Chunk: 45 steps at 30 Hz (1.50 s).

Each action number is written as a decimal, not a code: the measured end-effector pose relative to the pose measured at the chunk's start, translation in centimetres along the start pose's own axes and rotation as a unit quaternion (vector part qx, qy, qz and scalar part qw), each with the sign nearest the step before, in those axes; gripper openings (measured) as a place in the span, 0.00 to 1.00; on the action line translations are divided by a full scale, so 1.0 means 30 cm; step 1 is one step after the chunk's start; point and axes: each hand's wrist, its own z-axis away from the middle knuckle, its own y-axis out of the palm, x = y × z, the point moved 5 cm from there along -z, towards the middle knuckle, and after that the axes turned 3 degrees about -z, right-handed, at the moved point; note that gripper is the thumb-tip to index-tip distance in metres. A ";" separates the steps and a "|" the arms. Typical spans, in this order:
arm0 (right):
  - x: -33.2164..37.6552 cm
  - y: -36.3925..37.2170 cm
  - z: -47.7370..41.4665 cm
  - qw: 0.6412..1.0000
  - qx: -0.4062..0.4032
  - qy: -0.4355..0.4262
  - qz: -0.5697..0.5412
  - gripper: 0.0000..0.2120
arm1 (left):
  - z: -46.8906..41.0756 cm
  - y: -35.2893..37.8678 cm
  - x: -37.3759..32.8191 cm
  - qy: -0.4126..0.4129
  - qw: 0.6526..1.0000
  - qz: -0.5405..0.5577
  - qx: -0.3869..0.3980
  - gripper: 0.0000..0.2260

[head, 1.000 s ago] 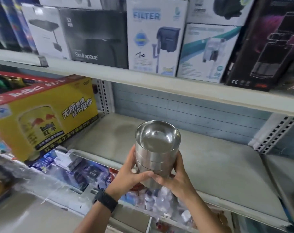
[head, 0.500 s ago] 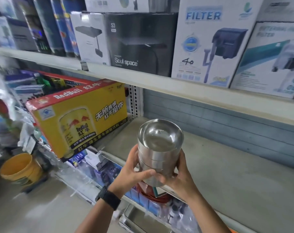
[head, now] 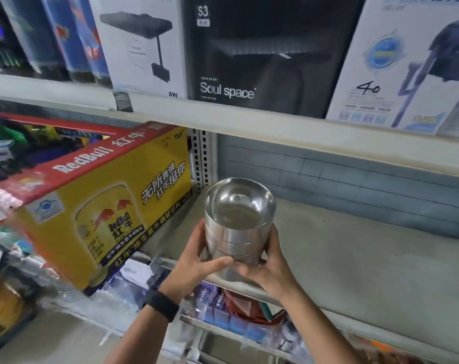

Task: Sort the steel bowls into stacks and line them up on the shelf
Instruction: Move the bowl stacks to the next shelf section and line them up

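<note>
Nested steel bowl stack point(head: 237, 232) held upright above shelf point(head: 367, 271) front edge; left hand point(head: 196, 261) and right hand point(head: 270, 269) grip its lower sides, fingers curled; risk: smooth bowls slip or top bowl tips if stack tilts near RedBull carton point(head: 104, 206).

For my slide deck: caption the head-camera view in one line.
Left hand and right hand grip a stack of steel bowls at the grey shelf edge, beside a yellow carton.

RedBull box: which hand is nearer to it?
Left. The left hand grips the bowl stack on the side facing the RedBull box; the right hand grips its far side.
</note>
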 end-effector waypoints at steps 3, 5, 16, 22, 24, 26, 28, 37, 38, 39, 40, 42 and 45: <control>-0.019 0.076 -0.041 0.999 -0.030 0.006 0.016 0.51 | -0.033 -0.088 0.032 -0.010 1.000 0.011 0.012 0.46; -0.027 0.126 -0.074 0.999 -0.038 0.012 0.023 0.52 | -0.052 -0.139 0.043 -0.013 1.000 0.011 0.012 0.46; -0.071 0.302 -0.190 0.998 -0.039 0.043 0.018 0.54 | -0.085 -0.288 0.161 -0.076 0.996 0.038 0.016 0.54; -0.078 0.327 -0.212 0.998 -0.041 0.042 0.010 0.54 | -0.097 -0.310 0.189 -0.098 0.993 0.058 0.019 0.55; -0.079 0.328 -0.216 0.998 -0.041 0.043 0.008 0.54 | -0.105 -0.311 0.196 -0.098 0.993 0.060 0.023 0.54; -0.078 0.331 -0.219 0.998 -0.043 0.045 0.005 0.54 | -0.111 -0.314 0.200 -0.093 0.994 0.059 0.027 0.52; -0.074 0.336 -0.224 0.998 -0.042 0.047 0.004 0.54 | -0.113 -0.318 0.199 -0.094 0.993 0.059 0.027 0.52; -0.062 0.368 -0.226 0.998 -0.034 0.049 0.003 0.53 | -0.105 -0.334 0.195 -0.080 0.994 0.066 0.033 0.50; -0.061 0.370 -0.223 0.998 -0.033 0.047 0.003 0.54 | -0.104 -0.334 0.195 -0.079 0.994 0.066 0.035 0.50; -0.060 0.371 -0.221 0.998 -0.033 0.046 0.002 0.54 | -0.103 -0.335 0.194 -0.076 0.994 0.064 0.035 0.50; -0.059 0.372 -0.220 0.998 -0.034 0.046 0.001 0.54 | -0.102 -0.334 0.190 -0.072 0.995 0.062 0.036 0.50; -0.055 0.373 -0.216 0.998 -0.036 0.047 0.000 0.54 | -0.102 -0.333 0.183 -0.066 0.995 0.062 0.037 0.51; -0.054 0.375 -0.212 0.998 -0.036 0.046 -0.001 0.52 | -0.101 -0.331 0.183 -0.064 0.995 0.060 0.038 0.52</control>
